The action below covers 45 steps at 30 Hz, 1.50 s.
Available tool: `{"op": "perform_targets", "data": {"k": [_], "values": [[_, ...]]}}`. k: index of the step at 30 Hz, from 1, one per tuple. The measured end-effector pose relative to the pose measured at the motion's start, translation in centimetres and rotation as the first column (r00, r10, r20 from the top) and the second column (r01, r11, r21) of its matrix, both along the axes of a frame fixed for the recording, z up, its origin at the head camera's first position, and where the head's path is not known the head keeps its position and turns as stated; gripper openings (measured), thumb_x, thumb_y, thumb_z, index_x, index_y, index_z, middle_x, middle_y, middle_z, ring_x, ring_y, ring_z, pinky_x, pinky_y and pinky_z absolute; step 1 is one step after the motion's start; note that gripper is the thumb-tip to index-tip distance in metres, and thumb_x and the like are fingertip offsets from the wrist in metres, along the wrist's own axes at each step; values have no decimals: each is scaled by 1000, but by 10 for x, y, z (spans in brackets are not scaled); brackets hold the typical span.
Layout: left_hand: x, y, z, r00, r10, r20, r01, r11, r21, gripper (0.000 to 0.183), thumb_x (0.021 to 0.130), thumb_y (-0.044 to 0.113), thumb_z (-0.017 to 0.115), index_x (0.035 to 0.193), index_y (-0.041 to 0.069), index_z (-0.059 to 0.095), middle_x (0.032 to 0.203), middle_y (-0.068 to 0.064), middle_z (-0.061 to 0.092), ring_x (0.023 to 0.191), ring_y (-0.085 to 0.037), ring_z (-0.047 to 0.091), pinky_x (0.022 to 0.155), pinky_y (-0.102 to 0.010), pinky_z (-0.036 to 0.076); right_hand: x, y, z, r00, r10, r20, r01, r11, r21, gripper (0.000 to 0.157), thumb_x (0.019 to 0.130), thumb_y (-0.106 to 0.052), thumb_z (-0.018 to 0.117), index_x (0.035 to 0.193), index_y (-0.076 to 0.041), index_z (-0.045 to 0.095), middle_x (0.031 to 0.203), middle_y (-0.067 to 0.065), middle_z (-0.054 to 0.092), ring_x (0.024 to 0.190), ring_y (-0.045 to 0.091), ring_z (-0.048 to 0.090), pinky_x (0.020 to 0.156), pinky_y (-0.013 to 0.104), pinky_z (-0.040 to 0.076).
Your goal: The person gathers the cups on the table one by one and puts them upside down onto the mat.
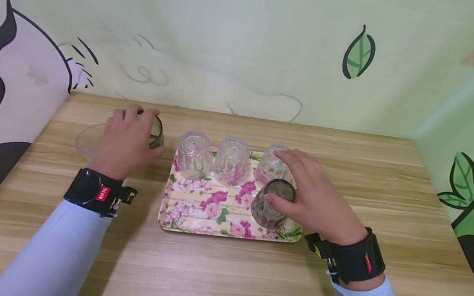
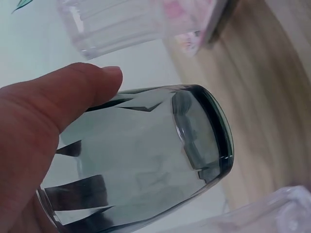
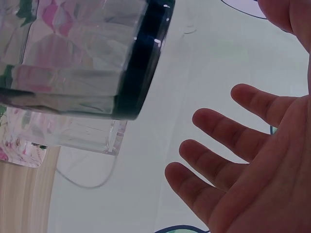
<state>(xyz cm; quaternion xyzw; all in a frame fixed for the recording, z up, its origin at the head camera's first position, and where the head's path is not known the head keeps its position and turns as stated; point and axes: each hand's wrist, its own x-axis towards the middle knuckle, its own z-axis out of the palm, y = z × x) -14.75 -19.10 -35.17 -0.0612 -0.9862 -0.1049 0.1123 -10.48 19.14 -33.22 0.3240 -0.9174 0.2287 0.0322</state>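
Observation:
At the left, my left hand [image 1: 126, 140] grips a grey glass tumbler [image 2: 146, 145] near its rim, the thick base pointing toward the table. A clear glass [image 1: 88, 139] stands partly hidden behind that hand. My right hand [image 1: 318, 197], fingers spread, is beside a second grey tumbler [image 1: 271, 211], which sits base up at the right of the floral tray [image 1: 207, 227]. A gap shows between those fingers [image 3: 218, 131] and this tumbler in the right wrist view. Along the tray's back are three clear glasses turned base up: left [image 1: 193, 157], middle [image 1: 232, 162] and right [image 1: 268, 165].
The tray lies on a wood-grain table [image 1: 218, 282]. Behind the table's back edge rises a pale green printed backdrop [image 1: 251, 44], which continues along both sides.

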Motion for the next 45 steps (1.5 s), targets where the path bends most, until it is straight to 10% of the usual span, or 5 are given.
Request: {"op": "perform_targets", "data": {"k": [12,27,45], "values": [[30,-4,31,999,29,-45,-30,999,-19,75,80,40,73,140,2,48,135,-40,49,114,-60,46,94,-76,46,-1,0,-1,1000,6,-13,-6,1000,-16,80,89,-39,74,153,-10,36,153,21,45,143,38,38,116,64,41],[66,15,58,971,-62,-232,104,979,174,73,80,41,77,135,-1,51,130,-30,57,113,-49,51,92,-66,46,0,2,0,1000,-10,-7,10,1000,-18,82,88,-42,74,154,-12,35,153,18,46,143,34,38,116,62,42],[77,55,46,954,-180,-238,254,907,336,63,85,38,76,133,5,53,129,-25,54,111,-37,55,87,-59,56,1,-1,2,999,9,-42,-10,1000,-27,80,88,-40,74,153,-11,36,150,17,50,141,33,42,116,60,43]]}}
